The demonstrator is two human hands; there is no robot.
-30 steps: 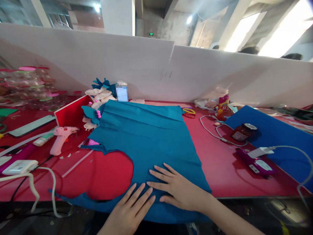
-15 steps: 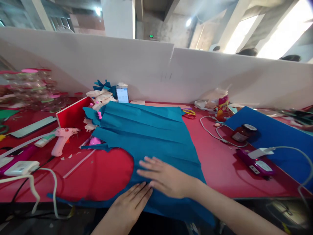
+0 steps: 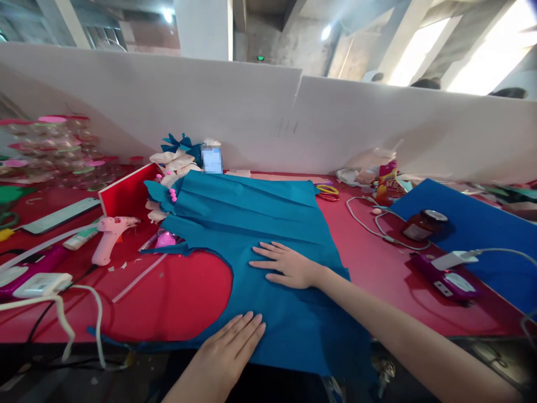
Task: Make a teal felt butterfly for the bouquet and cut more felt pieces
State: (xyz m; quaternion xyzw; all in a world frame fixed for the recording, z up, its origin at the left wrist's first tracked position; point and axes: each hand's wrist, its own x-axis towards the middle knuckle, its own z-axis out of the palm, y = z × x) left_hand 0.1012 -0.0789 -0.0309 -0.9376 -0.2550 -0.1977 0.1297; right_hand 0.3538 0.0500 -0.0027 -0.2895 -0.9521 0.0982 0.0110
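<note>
Farthest left I see stacked clear containers [image 3: 54, 148], then a pink glue gun [image 3: 106, 239] near a red board [image 3: 132, 193], its nozzle pointing right. Next comes the red tabletop [image 3: 188, 302], showing inside a deep curved cut-out in the left edge of the teal cloth [image 3: 251, 218]; ragged tips of the fabric point left above that curve, and a thin strip trails left along the table's near edge. The cloth lies creased across the middle of the table, its long axis running from the near edge toward the white partition [image 3: 251, 117], far end leaning slightly left, near end hanging over the table's edge. I have the left hand [image 3: 229, 347] palm down at that overhang, fingers straight and close together, gripping nothing. Farther up and to the right, apart from it, the right hand [image 3: 289, 266] rests flat on the cloth, fingers spread, with nothing in its grasp; its forearm crosses the cloth's right edge. Scissors [image 3: 329, 193] sit just beside the far right corner. From that edge, a band of red gives me sideways room up to a white cable [image 3: 356, 218] and a purple power strip [image 3: 436, 280], with a blue board [image 3: 482, 240] beyond.
</note>
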